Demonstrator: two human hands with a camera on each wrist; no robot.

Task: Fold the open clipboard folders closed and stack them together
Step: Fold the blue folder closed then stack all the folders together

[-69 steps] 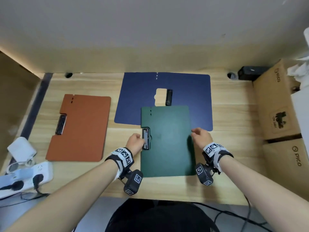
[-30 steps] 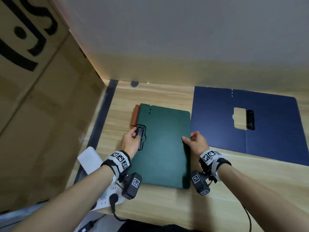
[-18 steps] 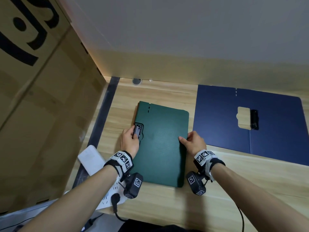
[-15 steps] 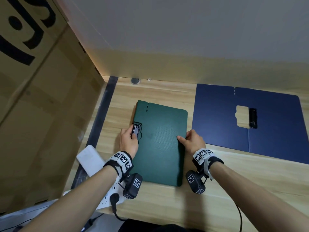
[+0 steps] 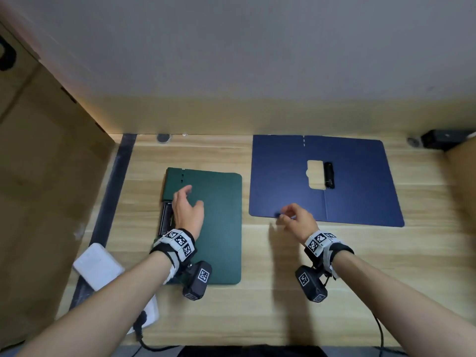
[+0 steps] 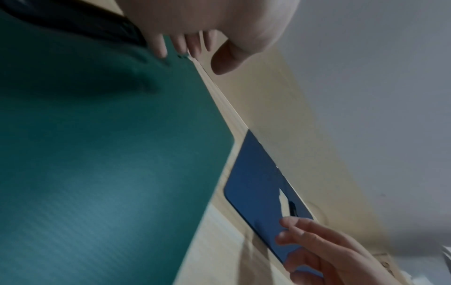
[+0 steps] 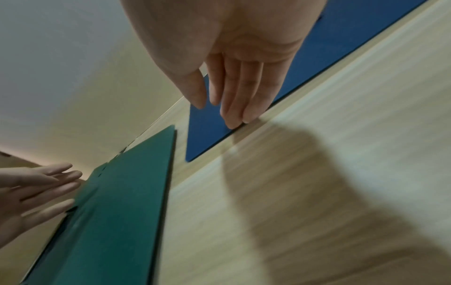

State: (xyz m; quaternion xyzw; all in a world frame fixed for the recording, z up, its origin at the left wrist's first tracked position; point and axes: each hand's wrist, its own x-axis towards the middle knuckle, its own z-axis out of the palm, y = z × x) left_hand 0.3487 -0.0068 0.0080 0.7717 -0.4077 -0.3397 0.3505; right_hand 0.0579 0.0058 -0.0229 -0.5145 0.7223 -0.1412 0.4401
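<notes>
Closed green clipboard folder (image 5: 216, 228), matte, finely ribbed, round-cornered, lying flat on the left of the pale wood-grain desk (image 5: 270, 305). Left hand (image 5: 186, 211) above its clip edge, fingers spread and relaxed, grasping nothing. To the right, the open navy clipboard folder (image 5: 355, 181), flat, with black clip (image 5: 329, 175). Right hand (image 5: 298, 221) at its near-left edge, fingers straight, empty.

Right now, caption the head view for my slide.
Left hand over closed green folder; right hand reaching open blue folder.
</notes>
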